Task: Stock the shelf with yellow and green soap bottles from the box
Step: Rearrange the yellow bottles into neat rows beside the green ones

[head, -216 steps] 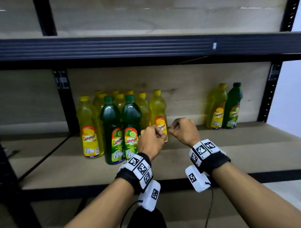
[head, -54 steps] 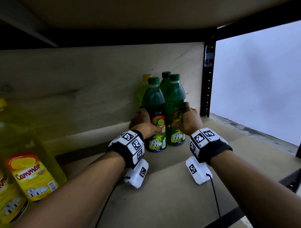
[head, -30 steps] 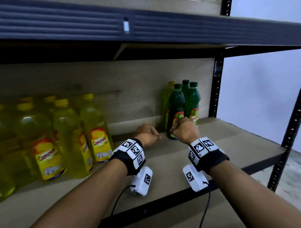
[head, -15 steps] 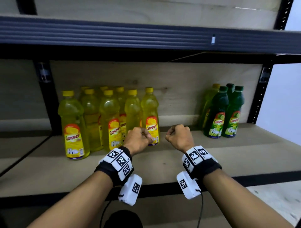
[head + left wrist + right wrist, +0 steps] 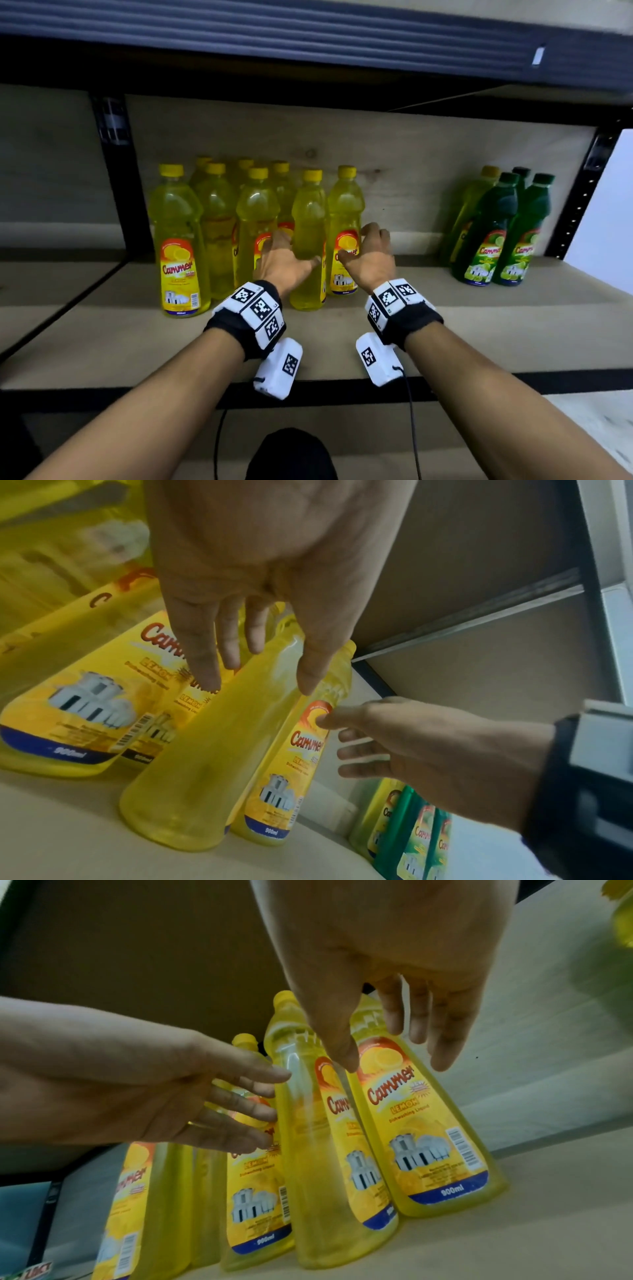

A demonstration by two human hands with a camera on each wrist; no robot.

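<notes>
A left hand point(image 5: 260, 561) spreads its fingers point(image 5: 202, 653) over upright yellow soap bottles point(image 5: 192, 764) on a shelf point(image 5: 51, 831), as the right hand point(image 5: 421, 745) reaches in open beside them; green bottles point(image 5: 411, 840) stand farther along.

A white wall point(image 5: 613, 205) shows to the right of the rack, pale speckled floor point(image 5: 592, 428) lies below it, a dark rounded shape point(image 5: 291, 455) sits at the bottom edge, and thin black cables point(image 5: 412, 428) hang from the wrist-worn white tagged camera units point(image 5: 279, 368).
</notes>
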